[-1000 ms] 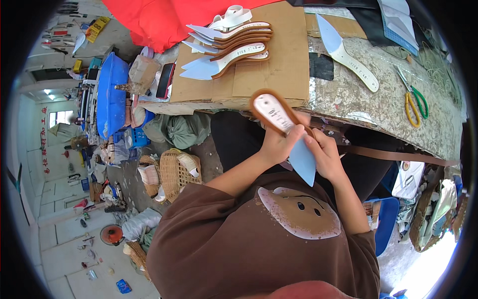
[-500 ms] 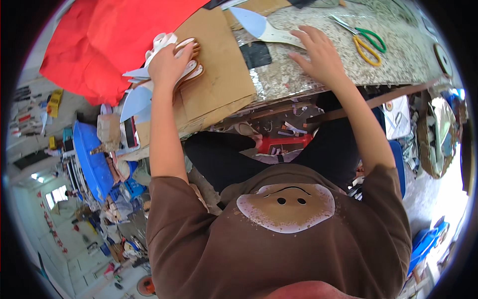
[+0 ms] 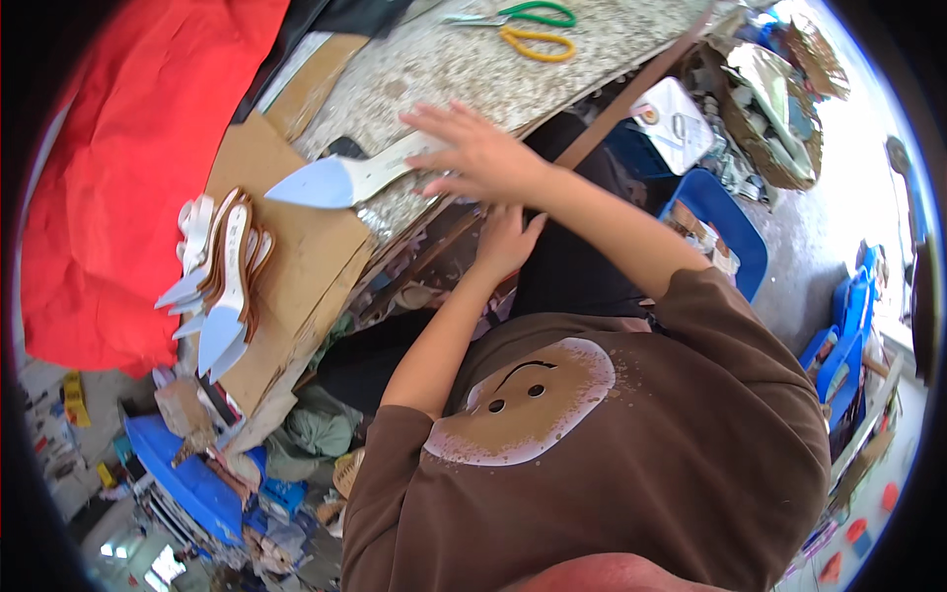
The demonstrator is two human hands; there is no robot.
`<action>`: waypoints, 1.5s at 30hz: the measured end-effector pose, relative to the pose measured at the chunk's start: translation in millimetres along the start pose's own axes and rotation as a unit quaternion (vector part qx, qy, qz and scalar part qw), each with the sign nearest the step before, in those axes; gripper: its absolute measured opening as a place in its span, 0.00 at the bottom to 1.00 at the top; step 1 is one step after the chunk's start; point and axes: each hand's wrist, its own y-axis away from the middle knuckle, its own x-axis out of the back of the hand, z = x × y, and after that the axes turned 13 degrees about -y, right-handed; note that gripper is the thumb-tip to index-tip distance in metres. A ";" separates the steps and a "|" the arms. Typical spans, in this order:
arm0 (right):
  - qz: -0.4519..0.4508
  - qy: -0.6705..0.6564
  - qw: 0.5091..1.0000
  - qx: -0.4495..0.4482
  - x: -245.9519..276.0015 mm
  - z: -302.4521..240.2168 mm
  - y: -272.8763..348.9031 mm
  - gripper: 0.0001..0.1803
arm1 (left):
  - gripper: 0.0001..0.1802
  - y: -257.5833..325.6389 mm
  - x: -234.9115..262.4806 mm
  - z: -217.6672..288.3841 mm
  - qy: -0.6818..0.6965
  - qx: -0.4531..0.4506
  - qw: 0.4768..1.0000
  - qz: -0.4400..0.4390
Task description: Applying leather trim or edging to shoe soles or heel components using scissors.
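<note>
A flat piece (image 3: 314, 185) with a white strap-like end and a pale-blue pointed end lies across the table's front edge. My right hand (image 3: 481, 156) is over its white end, fingers spread; whether they touch it I cannot tell. Just below, beside the table edge, my left hand (image 3: 508, 242) has its thumb apart from its fingers, and nothing shows in it. My right hand and wrist partly cover its fingertips. A bunch of similar white and pale-blue pieces (image 3: 235, 266) with brown edges rests on the cardboard (image 3: 306, 257) to the left.
Green-and-yellow-handled scissors (image 3: 533, 32) lie at the table's far side. Red sheet material (image 3: 109, 217) drapes over the left. A brown strip (image 3: 631, 94) sticks out past the right edge. Blue bins (image 3: 725, 222) stand right, and a blue tub (image 3: 187, 474) lower left.
My left hand has let go of the bunch of pieces and moved right, under my right hand. The view has turned, shifting the table up and left. My right hand is now over the single piece's white end.
</note>
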 end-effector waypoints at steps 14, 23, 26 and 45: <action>-0.160 0.137 0.974 -0.084 186.8 41.6 111.2 0.16 | 0.17 172.0 212.5 -3.9 0.131 0.119 0.973 -0.147; -0.053 0.139 0.906 -0.396 174.0 -10.4 256.5 0.18 | 0.18 288.6 287.7 -59.6 0.170 0.324 0.922 -0.127; -0.293 0.145 0.800 -0.503 178.6 -70.4 265.0 0.24 | 0.19 319.6 291.7 -104.6 0.128 0.396 0.897 -0.147; -0.256 -0.298 0.905 -0.163 -20.8 -100.2 38.7 0.23 | 0.08 129.0 265.2 -14.7 0.084 0.095 0.981 -0.148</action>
